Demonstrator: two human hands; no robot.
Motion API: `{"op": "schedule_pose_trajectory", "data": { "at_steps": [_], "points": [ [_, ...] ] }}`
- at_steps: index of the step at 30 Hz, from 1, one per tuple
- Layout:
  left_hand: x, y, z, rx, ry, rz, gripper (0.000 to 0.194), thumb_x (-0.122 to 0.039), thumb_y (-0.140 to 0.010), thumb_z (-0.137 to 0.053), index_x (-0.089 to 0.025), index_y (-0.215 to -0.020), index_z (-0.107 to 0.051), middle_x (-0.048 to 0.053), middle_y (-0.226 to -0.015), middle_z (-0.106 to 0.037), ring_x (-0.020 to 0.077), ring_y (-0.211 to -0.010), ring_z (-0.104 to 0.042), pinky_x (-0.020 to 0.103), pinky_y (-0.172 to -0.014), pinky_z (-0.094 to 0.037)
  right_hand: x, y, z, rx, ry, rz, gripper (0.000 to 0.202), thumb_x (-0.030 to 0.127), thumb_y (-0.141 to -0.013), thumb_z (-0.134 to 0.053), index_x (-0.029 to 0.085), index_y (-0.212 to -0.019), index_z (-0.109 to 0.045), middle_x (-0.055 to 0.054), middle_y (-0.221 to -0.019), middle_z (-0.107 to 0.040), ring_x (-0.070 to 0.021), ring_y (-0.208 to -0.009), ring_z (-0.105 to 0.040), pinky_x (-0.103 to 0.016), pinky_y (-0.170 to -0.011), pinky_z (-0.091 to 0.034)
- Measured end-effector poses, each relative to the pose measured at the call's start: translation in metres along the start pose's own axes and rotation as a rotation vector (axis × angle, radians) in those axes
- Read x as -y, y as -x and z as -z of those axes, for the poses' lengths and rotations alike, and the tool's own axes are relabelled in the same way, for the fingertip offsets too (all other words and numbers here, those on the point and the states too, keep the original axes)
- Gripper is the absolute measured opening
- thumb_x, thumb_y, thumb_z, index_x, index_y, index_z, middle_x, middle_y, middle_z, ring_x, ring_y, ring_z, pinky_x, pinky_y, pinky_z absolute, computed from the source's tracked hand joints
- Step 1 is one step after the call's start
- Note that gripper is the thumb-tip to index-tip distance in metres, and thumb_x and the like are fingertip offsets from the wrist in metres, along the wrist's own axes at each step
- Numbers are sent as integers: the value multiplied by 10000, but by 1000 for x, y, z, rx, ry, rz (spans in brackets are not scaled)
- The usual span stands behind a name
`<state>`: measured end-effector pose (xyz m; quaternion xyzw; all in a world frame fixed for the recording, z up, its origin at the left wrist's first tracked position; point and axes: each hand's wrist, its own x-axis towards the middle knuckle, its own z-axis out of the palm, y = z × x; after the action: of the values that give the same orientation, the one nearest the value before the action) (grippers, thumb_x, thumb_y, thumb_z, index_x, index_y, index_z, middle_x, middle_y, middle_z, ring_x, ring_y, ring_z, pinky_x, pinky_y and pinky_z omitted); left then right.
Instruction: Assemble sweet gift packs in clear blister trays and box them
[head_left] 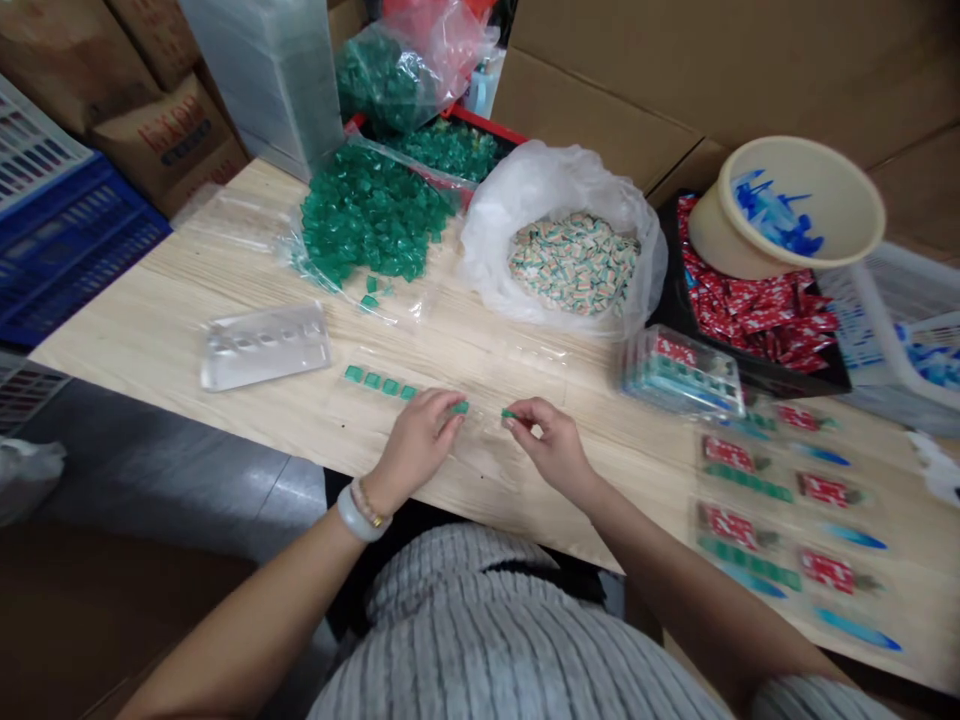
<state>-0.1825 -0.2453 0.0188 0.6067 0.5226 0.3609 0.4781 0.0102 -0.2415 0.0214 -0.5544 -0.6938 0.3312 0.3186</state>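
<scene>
My left hand (426, 432) pinches a small green square piece (460, 407) between thumb and fingertips. Close by on the right, my right hand (550, 437) is closed on another small green piece (508, 413). Left of my left hand, a short row of green squares (382, 383) lies in a clear plastic tray, which partly runs under that hand. A second clear tray (529, 372) lies just beyond the hands; its outline is faint. Further left sits a stack of clear trays (265, 346). What kind of thing the green pieces are is too small to tell.
A heap of green pieces (371, 210) and a white bag (487, 235) of small striped pieces stand at the back. On the right are a black bin (832, 375) of red packets, a cream bucket (709, 225) of blue items, stacked filled trays (679, 372) and several laid-out filled trays (742, 485).
</scene>
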Motion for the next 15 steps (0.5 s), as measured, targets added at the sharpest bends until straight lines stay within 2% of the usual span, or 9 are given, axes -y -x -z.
{"op": "schedule_pose_trajectory", "data": {
  "at_steps": [2, 3, 5, 8, 10, 12, 15],
  "points": [
    [5, -8, 2, 23, -334, -191, 224, -231, -768, -572, -186, -985, -605, 80, -1067, -597, 240, -1050, -482, 461, -940, -327, -3, -8, -4, 18, -74, -52, 103, 277, -752, -557, 183, -773, -593, -20, -695, -587, -126, -638, -522, -272, -621, -425],
    [6, -11, 2, 38, -423, -239, 234, -230, -762, -582, -193, -992, -607, 76, -1074, -596, 246, -1054, -472, 470, -940, -316, -3, -12, -7, 27, -134, -91, 123, 299, -747, -563, 182, -768, -594, -19, -695, -589, -127, -642, -521, -275, -627, -421],
    [5, -15, -1, 26, -430, -264, 252, -240, -763, -587, -193, -1009, -602, 70, -1053, -606, 232, -1017, -491, 443, -912, -345, -1, -17, -11, 50, -300, -192, 166, 344, -735, -575, 181, -765, -586, -10, -684, -584, -122, -633, -516, -273, -622, -416],
    [-1, -16, -9, -5, -168, -200, 206, -216, -780, -558, -173, -975, -607, 55, -949, -633, 174, -890, -547, 340, -820, -420, 5, -20, -14, 99, -554, -328, 213, 382, -711, -601, 179, -770, -576, 7, -662, -575, -104, -594, -510, -255, -593, -409],
    [-4, -16, -14, 0, 31, -97, 149, -181, -770, -546, -152, -897, -620, 46, -854, -641, 144, -791, -566, 287, -743, -444, 8, -20, -15, 96, -627, -370, 220, 383, -698, -619, 180, -763, -563, 16, -650, -570, -93, -560, -507, -242, -564, -399],
    [-6, -16, -17, 10, 198, 35, 120, -165, -740, -554, -138, -837, -619, 38, -796, -636, 132, -741, -569, 265, -703, -447, 10, -18, -16, 68, -610, -366, 216, 385, -705, -616, 184, -737, -543, 24, -626, -562, -90, -533, -505, -238, -542, -395],
    [-7, -16, -19, 1, 411, 203, 112, -159, -682, -575, -129, -786, -603, 18, -732, -613, 111, -677, -552, 234, -644, -436, 15, -13, -15, 65, -439, -256, 184, 356, -725, -604, 180, -760, -564, 3, -666, -591, -110, -594, -538, -258, -596, -432]
  ]
}}
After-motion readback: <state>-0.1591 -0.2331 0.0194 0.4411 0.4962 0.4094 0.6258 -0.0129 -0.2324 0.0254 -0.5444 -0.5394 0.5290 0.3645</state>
